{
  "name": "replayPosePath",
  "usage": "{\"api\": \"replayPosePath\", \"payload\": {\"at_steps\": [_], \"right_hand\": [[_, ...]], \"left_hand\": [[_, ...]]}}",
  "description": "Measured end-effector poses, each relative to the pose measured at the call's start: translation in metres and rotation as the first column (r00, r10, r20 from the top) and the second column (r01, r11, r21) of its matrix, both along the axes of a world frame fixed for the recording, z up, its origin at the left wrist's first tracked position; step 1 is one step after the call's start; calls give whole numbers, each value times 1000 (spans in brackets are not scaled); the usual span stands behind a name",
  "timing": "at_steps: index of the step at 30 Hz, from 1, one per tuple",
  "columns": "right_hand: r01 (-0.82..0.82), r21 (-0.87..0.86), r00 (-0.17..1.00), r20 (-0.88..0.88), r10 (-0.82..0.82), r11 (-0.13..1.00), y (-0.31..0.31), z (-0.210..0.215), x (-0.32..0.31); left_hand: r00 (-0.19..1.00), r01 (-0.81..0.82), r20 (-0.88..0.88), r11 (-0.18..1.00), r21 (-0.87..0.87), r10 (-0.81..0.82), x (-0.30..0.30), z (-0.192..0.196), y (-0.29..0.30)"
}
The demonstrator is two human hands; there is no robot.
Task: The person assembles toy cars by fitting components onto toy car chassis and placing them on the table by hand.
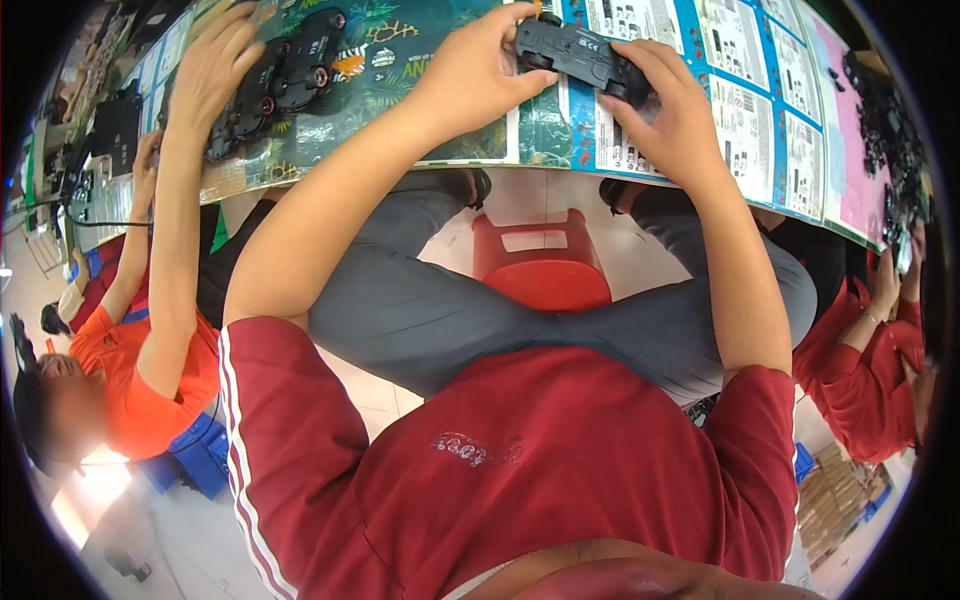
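At the top centre of the frame I have both hands on a black toy car body, held just above the counter, which is covered with printed sheets and a green animal-pattern mat. My left hand curls around the near end of the piece, fingers closed over its edge with the thumb underneath as far as I can tell; my right hand grips the far end, fingers wrapped shut around it and hiding that end. I judge the step in hand to be fitting or checking this part while it is held between both hands; the next move would call for a steady two-handed hold and a small turn of the piece so its underside faces me. The part looks like dark matte moulded plastic, long and low, with ridges and small recesses along its top; its right end is hidden. Further to the upper left, another person's hand rests on a row of finished black toy cars with red-centred wheels. Below the counter edge, in the middle of the frame, a red plastic stool stands on the floor between my grey-trousered knees. At the right edge lies a heap of small black parts.
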State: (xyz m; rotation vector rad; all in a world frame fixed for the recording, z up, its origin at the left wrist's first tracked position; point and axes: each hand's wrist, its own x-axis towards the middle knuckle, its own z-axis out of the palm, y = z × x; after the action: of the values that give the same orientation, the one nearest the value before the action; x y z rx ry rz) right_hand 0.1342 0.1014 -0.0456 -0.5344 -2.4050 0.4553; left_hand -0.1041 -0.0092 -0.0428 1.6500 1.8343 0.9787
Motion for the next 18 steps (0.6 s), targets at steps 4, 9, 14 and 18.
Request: {"api": "replayPosePath", "payload": {"at_steps": [4,9,14,18], "right_hand": [[-26,-61,1000,-6,26,998,-1,3,0],[130,-6,989,-66,-130,992,-5,1,-1],[247,-465,968,77,-239,850,-21,4,-3],[99,-192,993,77,-85,976,-33,5,-9]], "left_hand": [[996,5,-89,996,88,3,3,7,-2],[983,-79,-157,994,78,91,9,13,-4],[946,-167,-273,985,44,173,21,9,-5],[922,33,-385,983,178,39,29,9,-10]]}}
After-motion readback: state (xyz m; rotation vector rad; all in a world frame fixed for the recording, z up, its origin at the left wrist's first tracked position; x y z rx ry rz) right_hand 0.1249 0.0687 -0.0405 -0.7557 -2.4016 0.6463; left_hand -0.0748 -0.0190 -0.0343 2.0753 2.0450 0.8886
